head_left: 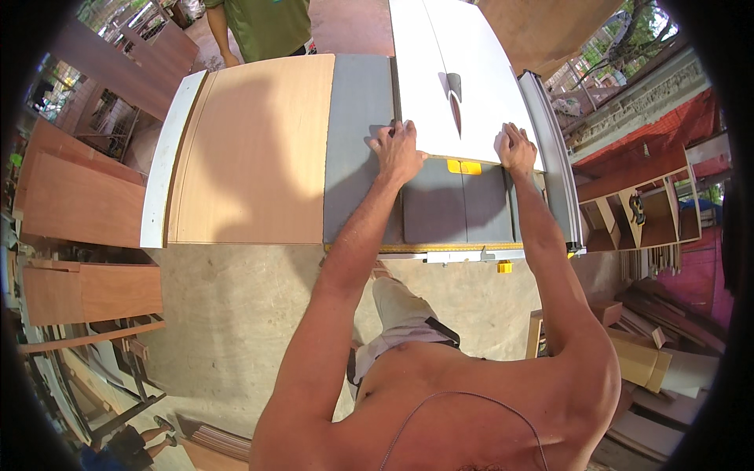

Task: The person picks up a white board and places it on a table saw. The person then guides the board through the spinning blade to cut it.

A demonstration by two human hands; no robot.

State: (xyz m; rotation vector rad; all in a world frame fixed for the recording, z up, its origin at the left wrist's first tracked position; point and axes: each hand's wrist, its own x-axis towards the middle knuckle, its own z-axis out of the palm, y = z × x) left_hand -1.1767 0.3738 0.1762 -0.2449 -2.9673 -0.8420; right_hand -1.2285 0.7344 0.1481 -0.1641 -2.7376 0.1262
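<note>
A large white board lies on the grey top of a table saw. A thin cut line runs through its far part to a grey upright piece, with a narrow dark slot on the near side of it. My left hand grips the board's near left corner, fingers bent at its edge and thumb along the near side. At the near right, my right hand is curled onto the board's edge. Between my hands a yellow insert shows at the board's near edge.
A long metal fence runs along the board's right. Left of the saw is a wood-coloured side table with a white strip. A person in a green shirt stands beyond. Wooden cabinets and shelving flank the area.
</note>
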